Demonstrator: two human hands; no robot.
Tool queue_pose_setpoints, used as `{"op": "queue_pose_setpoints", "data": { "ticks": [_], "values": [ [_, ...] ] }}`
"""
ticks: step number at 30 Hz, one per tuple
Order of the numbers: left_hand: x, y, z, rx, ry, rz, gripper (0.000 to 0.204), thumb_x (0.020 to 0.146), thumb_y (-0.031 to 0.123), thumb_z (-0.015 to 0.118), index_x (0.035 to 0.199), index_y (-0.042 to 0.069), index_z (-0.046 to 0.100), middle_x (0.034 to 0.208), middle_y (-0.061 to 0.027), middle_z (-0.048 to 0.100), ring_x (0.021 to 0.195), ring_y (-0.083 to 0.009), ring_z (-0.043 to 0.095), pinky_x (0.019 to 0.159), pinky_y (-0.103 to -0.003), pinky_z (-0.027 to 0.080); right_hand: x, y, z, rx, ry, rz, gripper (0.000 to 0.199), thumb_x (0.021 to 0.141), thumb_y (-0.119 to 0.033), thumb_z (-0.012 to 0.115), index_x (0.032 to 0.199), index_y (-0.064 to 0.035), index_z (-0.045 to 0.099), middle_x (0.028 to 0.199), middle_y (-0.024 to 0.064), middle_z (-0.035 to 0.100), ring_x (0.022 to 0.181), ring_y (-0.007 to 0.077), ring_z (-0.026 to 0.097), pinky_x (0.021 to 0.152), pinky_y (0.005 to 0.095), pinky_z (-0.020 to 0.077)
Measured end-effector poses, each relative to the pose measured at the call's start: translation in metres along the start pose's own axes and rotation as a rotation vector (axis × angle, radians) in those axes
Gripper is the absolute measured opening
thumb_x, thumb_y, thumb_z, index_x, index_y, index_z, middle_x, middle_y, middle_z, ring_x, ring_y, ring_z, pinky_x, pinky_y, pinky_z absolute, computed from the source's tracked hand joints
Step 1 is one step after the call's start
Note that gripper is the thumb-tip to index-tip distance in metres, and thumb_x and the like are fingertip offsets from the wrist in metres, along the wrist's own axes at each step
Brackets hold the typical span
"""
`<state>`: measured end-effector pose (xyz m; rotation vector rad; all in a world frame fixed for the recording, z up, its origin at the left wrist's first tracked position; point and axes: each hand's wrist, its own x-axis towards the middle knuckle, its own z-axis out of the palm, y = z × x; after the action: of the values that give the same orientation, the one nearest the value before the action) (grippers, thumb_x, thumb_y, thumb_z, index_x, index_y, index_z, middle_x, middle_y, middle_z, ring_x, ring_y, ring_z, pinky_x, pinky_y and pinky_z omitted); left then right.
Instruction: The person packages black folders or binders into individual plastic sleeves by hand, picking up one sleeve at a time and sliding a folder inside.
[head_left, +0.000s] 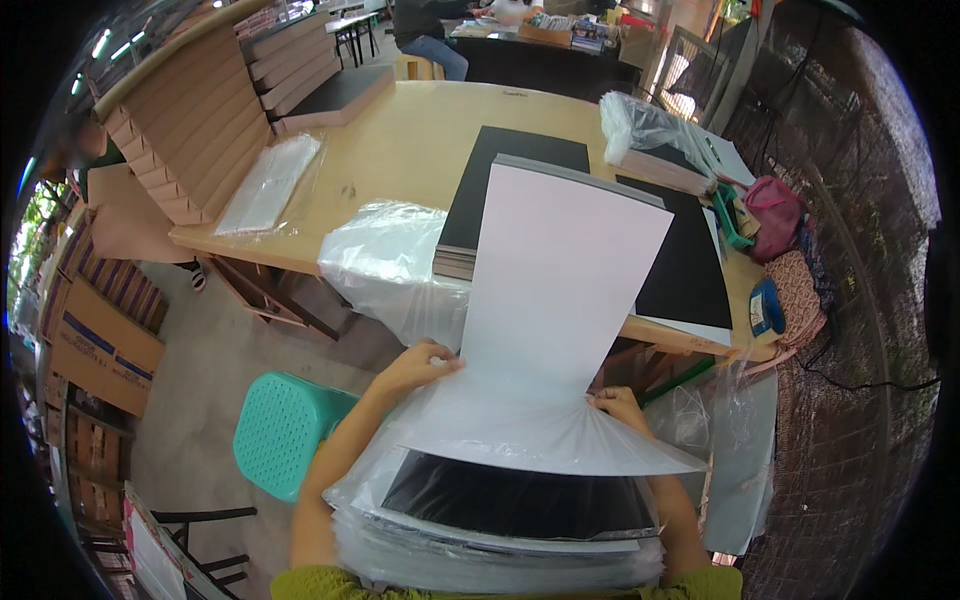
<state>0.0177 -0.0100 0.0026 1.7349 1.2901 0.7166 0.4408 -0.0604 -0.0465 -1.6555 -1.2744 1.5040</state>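
Observation:
A tall white sheet or board (pixel 565 260), with a grey layered far edge, stands out from a clear plastic bag (pixel 530 425) in front of me. My left hand (pixel 420 368) pinches the bag beside the board's lower left edge. On the other side, my right hand (pixel 618 405) grips the bag's bunched plastic near the lower right corner. Closer to my body lies a pile of plastic-wrapped pieces (pixel 400 545), with a black sheet (pixel 510 495) on top under clear film. The board's lower end is hidden by the plastic.
On the wooden table (pixel 400 160) lie a black-topped stack (pixel 470 195), black sheets (pixel 690 270) and clear bags (pixel 380 250). Cardboard stacks (pixel 185 130) rise at the left. A green stool (pixel 285 430) stands left of me. Pouches (pixel 775 215) sit at the table's right end.

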Motion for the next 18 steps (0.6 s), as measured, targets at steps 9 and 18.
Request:
{"op": "queue_pose_setpoints", "data": {
  "ticks": [9,18],
  "values": [
    [0.008,-0.054,-0.011,-0.733,-0.379,-0.501,0.023,0.089,0.032,0.064,0.094,0.010,0.059,0.070,0.0061,0.051,0.053,-0.0022,0.042,0.044,-0.018,0.032,-0.001,-0.010,0.005,0.847,-0.232,-0.052,0.033,0.081,-0.010,0.068,0.111,-0.0060,0.054,0.082,0.0017,0.061,0.074,0.0132,0.060,0.064,0.0245,0.0454],
    [0.019,-0.099,0.031,-0.056,0.171,-0.229,0.039,0.082,0.037,0.070,0.088,0.000,0.059,0.075,-0.0066,0.061,0.066,-0.0174,0.058,0.061,-0.032,0.046,0.029,0.031,0.001,0.521,-0.154,0.060,0.046,0.072,-0.008,0.076,0.111,-0.0031,0.052,0.092,0.0026,0.058,0.073,0.0136,0.055,0.058,0.0249,0.0415]
  ]
}}
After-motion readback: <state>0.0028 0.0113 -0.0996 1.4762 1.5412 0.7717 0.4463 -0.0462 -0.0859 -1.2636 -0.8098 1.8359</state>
